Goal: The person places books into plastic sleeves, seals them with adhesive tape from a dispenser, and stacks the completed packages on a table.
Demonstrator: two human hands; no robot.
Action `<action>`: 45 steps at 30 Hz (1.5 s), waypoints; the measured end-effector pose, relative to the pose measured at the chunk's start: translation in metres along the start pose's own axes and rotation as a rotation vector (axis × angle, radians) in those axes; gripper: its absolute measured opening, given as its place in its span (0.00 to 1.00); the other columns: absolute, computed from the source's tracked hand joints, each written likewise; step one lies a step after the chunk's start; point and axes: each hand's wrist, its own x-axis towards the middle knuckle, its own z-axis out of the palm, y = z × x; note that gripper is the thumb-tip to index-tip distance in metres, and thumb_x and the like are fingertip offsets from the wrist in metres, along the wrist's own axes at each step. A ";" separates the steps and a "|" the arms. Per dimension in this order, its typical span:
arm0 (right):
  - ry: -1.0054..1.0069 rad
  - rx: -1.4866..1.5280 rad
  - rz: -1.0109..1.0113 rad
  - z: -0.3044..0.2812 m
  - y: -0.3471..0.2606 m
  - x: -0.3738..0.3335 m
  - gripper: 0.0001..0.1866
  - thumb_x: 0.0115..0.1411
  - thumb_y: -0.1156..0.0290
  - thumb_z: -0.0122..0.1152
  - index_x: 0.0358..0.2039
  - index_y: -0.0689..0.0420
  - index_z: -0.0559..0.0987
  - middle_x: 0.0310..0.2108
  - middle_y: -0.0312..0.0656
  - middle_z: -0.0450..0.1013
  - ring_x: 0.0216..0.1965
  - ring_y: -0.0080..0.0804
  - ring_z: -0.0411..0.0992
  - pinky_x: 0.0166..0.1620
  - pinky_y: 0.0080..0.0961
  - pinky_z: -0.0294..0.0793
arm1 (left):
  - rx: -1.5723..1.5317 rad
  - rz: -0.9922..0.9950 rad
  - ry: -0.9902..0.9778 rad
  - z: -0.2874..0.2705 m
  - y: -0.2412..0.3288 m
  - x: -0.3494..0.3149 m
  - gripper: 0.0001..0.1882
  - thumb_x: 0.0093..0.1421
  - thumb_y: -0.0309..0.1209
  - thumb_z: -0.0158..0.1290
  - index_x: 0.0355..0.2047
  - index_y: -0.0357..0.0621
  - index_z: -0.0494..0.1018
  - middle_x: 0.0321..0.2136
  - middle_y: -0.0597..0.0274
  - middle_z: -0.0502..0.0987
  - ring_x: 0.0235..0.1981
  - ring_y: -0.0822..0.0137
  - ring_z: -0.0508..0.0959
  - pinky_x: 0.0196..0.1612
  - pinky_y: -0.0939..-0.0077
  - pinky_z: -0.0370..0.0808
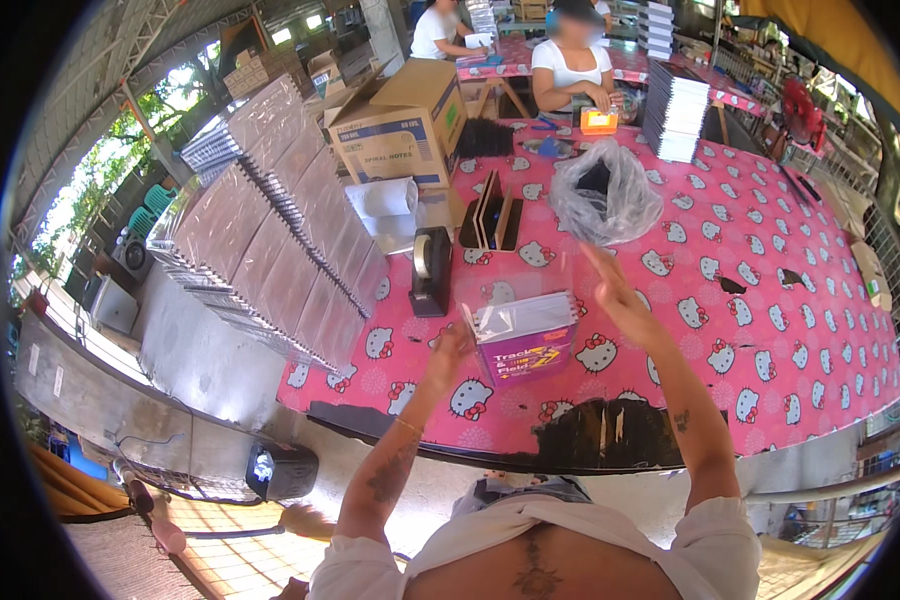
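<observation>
A bundle of notebooks (528, 348) with a purple front cover stands on the pink table before me, in a clear plastic wrapper (505, 312) that sticks up at the top. My left hand (452, 348) is at the bundle's left side, fingers bent against its edge and the plastic. To the right of the bundle, my right hand (618, 292) is raised over the table, its fingers stretched out with nothing in them. A black tape dispenser (431, 272) stands just beyond my left hand. Past my right fingertips lies a crumpled clear plastic bag (606, 192).
Tall stacks of wrapped spiral notebooks (260, 225) rise on the left, near a cardboard box (400, 125). A dark upright holder (490, 215) is mid-table. Another notebook stack (677, 110) stands far right. A co-worker (573, 75) works across the table. The table's front edge (610, 435) has torn covering.
</observation>
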 end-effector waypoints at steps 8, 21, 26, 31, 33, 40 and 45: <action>0.051 -0.427 -0.683 0.035 -0.093 0.010 0.19 0.55 0.61 0.69 0.46 0.51 0.79 0.47 0.41 0.76 0.51 0.42 0.73 0.57 0.42 0.65 | 0.170 -0.242 0.212 -0.088 0.042 0.119 0.15 0.60 0.40 0.60 0.42 0.45 0.79 0.26 0.71 0.76 0.23 0.74 0.71 0.27 0.76 0.71; -0.173 -0.723 -0.358 0.095 -0.094 0.025 0.22 0.53 0.56 0.68 0.47 0.51 0.81 0.34 0.42 0.79 0.37 0.43 0.78 0.47 0.41 0.73 | 1.424 0.252 0.446 -0.089 0.046 0.099 0.10 0.57 0.30 0.58 0.39 0.43 0.79 0.26 0.52 0.81 0.30 0.57 0.84 0.31 0.62 0.77; -0.064 -0.749 -0.330 0.095 -0.106 0.018 0.24 0.51 0.54 0.70 0.46 0.51 0.82 0.38 0.41 0.79 0.41 0.42 0.77 0.49 0.40 0.69 | 0.079 0.471 -0.371 -0.032 0.149 0.005 0.08 0.62 0.23 0.55 0.42 0.39 0.76 0.30 0.62 0.80 0.34 0.69 0.79 0.37 0.73 0.75; 0.143 -0.752 -0.482 0.109 -0.110 0.032 0.23 0.45 0.51 0.73 0.37 0.53 0.83 0.33 0.35 0.73 0.47 0.37 0.68 0.48 0.39 0.60 | -0.010 0.484 -0.492 -0.014 0.154 0.000 0.08 0.64 0.21 0.55 0.44 0.38 0.74 0.31 0.64 0.77 0.34 0.74 0.76 0.39 0.78 0.73; 0.164 -0.753 -0.498 0.107 -0.112 0.033 0.21 0.44 0.52 0.73 0.35 0.51 0.83 0.31 0.34 0.72 0.47 0.37 0.68 0.47 0.39 0.60 | -0.020 0.511 -0.466 -0.019 0.153 0.005 0.09 0.64 0.23 0.56 0.44 0.38 0.74 0.30 0.64 0.77 0.33 0.74 0.76 0.39 0.78 0.73; 0.007 -0.677 -0.473 0.103 -0.090 0.040 0.13 0.45 0.53 0.72 0.29 0.43 0.84 0.31 0.33 0.72 0.46 0.37 0.69 0.48 0.41 0.58 | 0.105 0.521 -0.521 0.009 0.156 0.003 0.15 0.63 0.25 0.58 0.50 0.42 0.74 0.32 0.71 0.74 0.32 0.78 0.72 0.38 0.82 0.70; -0.056 -0.741 -0.474 0.085 -0.097 0.038 0.13 0.47 0.57 0.71 0.34 0.45 0.83 0.33 0.34 0.74 0.47 0.38 0.71 0.53 0.43 0.59 | 0.526 0.993 -0.554 0.002 0.183 0.021 0.12 0.59 0.30 0.62 0.45 0.50 0.81 0.37 0.69 0.68 0.41 0.72 0.69 0.42 0.77 0.68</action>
